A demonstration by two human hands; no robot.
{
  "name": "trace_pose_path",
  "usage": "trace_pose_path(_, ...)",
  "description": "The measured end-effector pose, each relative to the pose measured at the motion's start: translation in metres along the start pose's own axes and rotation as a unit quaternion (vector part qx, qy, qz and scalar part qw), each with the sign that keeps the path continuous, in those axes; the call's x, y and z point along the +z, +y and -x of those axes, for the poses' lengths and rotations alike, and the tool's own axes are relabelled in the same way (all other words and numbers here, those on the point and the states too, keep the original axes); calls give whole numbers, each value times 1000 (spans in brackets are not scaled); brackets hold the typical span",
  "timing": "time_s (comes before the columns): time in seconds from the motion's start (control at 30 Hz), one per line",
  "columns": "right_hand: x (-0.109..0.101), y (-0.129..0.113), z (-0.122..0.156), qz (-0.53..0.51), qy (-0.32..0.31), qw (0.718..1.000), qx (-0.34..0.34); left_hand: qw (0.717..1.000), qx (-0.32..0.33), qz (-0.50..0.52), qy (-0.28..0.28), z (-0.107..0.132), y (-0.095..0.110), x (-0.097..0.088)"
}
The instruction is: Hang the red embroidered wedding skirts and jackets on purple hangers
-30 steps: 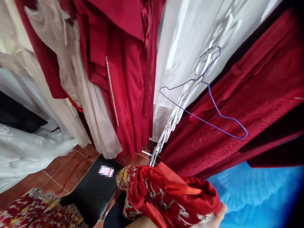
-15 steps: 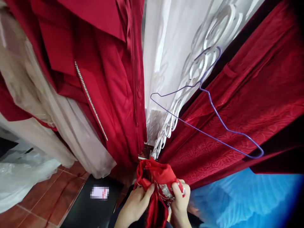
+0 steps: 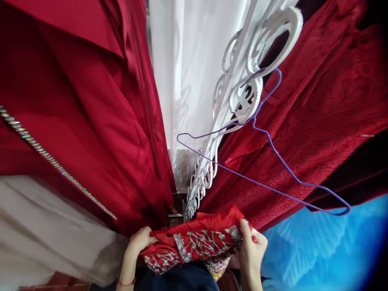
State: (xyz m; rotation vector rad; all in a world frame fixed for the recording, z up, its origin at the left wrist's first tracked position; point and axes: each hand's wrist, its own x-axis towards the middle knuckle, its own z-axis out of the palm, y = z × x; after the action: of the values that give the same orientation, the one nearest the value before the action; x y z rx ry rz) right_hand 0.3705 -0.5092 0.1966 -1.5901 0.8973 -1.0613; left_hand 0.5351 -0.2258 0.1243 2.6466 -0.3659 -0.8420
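Note:
A red garment with silver embroidery (image 3: 209, 242) stretches between my two hands at the bottom of the head view, close to my body. Its left end is gripped by my left hand (image 3: 142, 240), thumb on top and the other fingers hidden. My right hand (image 3: 253, 241) pinches the right end, red nails showing. A purple wire hanger (image 3: 266, 188) hangs bare above and to the right of the garment, its hook at a white scrollwork rack (image 3: 245, 99). Neither hand touches the hanger.
Dark red cloth (image 3: 121, 133) with a rhinestone strip (image 3: 60, 165) hangs on the left, above pale sheer fabric (image 3: 54, 230). White cloth (image 3: 194, 72) hangs behind the rack. On the right are a red patterned fabric (image 3: 318, 113) and blue pleated fabric (image 3: 309, 242).
My hands have moved apart, spreading the bunched red garment wide so its silver embroidery shows. The view has shifted closer to the hanging red cloth; the hanger stays on the rack.

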Motion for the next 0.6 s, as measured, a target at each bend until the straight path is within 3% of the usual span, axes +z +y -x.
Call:
trace_pose_path(0.1,-6,-3,0,188,-115,974,-52,999,15,22,24,-20,7,-7)
trace_pose_path(0.27,-14,-5,0,436,-248,865,-19,985,105,100,90,-27,46,-19)
trace_pose_path(0.37,-12,4,4,491,-311,813,-26,972,158,133,112,-24,73,-26)
trace_pose_path(0.47,5,21,24,508,-372,776,-34,955,210,169,126,-16,97,-29)
trace_pose_path(0.53,22,36,43,504,-405,761,-46,941,240,200,132,-11,109,-30)
trace_pose_path(0.6,33,50,57,507,-384,769,-69,930,256,232,128,-7,115,-35)
